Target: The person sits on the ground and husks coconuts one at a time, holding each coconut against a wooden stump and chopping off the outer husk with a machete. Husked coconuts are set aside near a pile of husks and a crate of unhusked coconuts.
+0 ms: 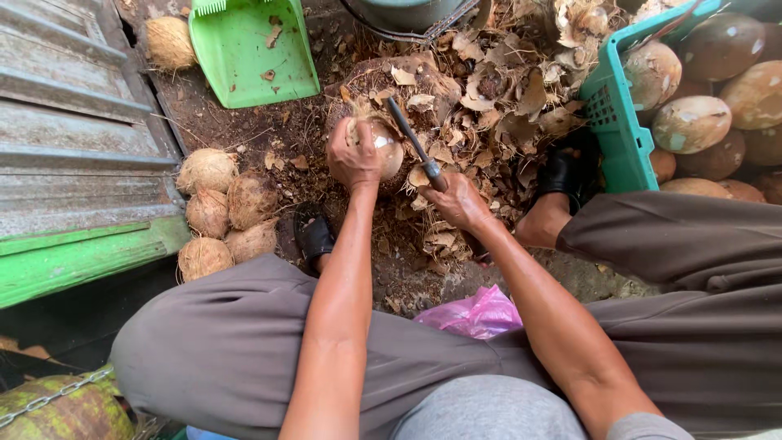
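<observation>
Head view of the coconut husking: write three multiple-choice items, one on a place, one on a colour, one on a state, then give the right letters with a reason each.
1. Where does the pile of husked coconuts lie?
A. inside the dustpan
B. on the ground beside the person's left leg
C. on the person's lap

2. What colour is the crate that holds the smooth brown coconuts?
A. red
B. white
C. teal green

3. What is the right hand doing?
A. gripping the knife by its handle
B. lying flat and empty
C. holding the pink bag

Answers:
1 B, they sit on the dirt by the green board, left of the knee.
2 C, its mesh wall is teal green.
3 A, its fingers close round the handle, with the blade against the coconut that the left hand steadies.
</observation>
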`<state>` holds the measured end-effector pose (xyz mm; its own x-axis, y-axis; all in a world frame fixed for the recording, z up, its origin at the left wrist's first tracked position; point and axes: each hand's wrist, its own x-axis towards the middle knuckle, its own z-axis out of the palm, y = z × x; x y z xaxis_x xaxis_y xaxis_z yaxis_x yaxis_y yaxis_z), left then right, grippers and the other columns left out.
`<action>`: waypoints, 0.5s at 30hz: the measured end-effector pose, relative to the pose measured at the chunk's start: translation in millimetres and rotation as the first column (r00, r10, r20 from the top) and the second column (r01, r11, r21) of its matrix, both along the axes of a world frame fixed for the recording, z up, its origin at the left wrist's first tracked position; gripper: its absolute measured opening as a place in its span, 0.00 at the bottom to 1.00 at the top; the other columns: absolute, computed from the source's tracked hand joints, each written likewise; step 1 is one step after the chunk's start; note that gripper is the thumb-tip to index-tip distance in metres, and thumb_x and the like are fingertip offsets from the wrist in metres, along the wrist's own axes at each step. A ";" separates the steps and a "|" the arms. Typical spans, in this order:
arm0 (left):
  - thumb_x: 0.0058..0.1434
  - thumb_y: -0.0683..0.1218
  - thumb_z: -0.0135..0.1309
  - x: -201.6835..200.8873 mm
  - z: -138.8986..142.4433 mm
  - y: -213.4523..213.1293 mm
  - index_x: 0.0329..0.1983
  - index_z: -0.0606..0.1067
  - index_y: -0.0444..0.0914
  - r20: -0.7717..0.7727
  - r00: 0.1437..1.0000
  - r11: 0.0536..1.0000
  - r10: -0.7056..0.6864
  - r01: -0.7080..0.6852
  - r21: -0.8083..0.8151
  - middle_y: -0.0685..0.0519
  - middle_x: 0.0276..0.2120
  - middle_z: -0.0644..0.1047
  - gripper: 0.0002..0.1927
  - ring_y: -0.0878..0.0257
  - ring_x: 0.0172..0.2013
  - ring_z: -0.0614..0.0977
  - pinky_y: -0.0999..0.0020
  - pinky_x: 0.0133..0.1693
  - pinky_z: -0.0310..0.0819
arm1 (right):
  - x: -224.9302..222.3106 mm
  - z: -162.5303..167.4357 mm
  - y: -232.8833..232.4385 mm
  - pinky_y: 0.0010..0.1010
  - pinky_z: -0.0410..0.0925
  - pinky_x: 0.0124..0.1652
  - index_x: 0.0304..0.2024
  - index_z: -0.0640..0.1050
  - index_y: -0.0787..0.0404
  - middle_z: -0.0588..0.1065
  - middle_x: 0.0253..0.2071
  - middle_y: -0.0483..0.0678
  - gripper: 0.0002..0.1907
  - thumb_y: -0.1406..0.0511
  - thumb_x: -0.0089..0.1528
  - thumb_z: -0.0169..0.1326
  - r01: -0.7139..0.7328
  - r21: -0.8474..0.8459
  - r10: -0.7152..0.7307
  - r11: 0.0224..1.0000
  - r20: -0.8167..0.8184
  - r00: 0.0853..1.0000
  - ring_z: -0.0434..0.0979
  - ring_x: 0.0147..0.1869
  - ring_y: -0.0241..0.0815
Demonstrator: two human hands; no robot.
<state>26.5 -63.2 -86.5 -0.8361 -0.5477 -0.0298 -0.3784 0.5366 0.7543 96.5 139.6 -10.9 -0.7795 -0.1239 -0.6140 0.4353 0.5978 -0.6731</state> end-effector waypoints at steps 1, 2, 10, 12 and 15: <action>0.63 0.61 0.42 2.5 1.6 3.8 0.35 0.77 0.47 -0.029 0.999 1.000 0.024 -0.024 -0.009 0.55 0.34 0.81 0.18 0.60 0.35 0.80 0.60 0.33 0.73 | 2.0 -0.7 -4.3 0.37 0.66 0.27 0.25 0.70 0.60 0.70 0.20 0.45 0.22 0.52 0.64 0.58 0.027 0.001 -0.027 1.000 -0.034 0.999 0.69 0.22 0.37; 0.63 0.61 0.42 5.3 2.7 7.4 0.36 0.76 0.46 -0.054 0.997 0.999 0.049 -0.050 -0.016 0.55 0.36 0.81 0.18 0.59 0.38 0.81 0.60 0.34 0.74 | 3.4 -2.0 -8.1 0.37 0.67 0.27 0.24 0.69 0.60 0.70 0.20 0.45 0.23 0.52 0.64 0.58 0.053 0.003 -0.053 0.999 -0.064 0.997 0.69 0.22 0.38; 0.63 0.66 0.43 8.6 6.7 13.5 0.44 0.77 0.45 0.002 0.993 0.993 0.114 -0.114 0.016 0.49 0.46 0.81 0.24 0.56 0.43 0.82 0.57 0.37 0.77 | 6.9 -20.0 -12.8 0.39 0.64 0.23 0.26 0.71 0.53 0.68 0.20 0.43 0.15 0.56 0.65 0.55 -0.015 0.104 0.008 0.994 0.067 0.998 0.64 0.20 0.39; 0.63 0.66 0.42 6.2 6.8 12.4 0.42 0.78 0.46 0.023 0.993 0.991 0.116 -0.117 0.057 0.50 0.45 0.81 0.24 0.56 0.43 0.83 0.57 0.37 0.77 | 4.2 -17.9 -10.4 0.38 0.63 0.21 0.26 0.72 0.53 0.67 0.20 0.43 0.16 0.55 0.66 0.54 -0.026 0.122 0.010 0.992 0.128 0.992 0.64 0.20 0.38; 0.63 0.66 0.41 7.6 6.3 13.9 0.43 0.78 0.46 0.017 0.991 0.991 0.134 -0.134 0.016 0.49 0.45 0.80 0.24 0.56 0.43 0.83 0.57 0.36 0.77 | 6.1 -6.2 -8.7 0.35 0.64 0.21 0.27 0.71 0.57 0.67 0.20 0.42 0.16 0.57 0.66 0.55 0.099 0.030 -0.103 0.995 0.203 0.974 0.64 0.19 0.36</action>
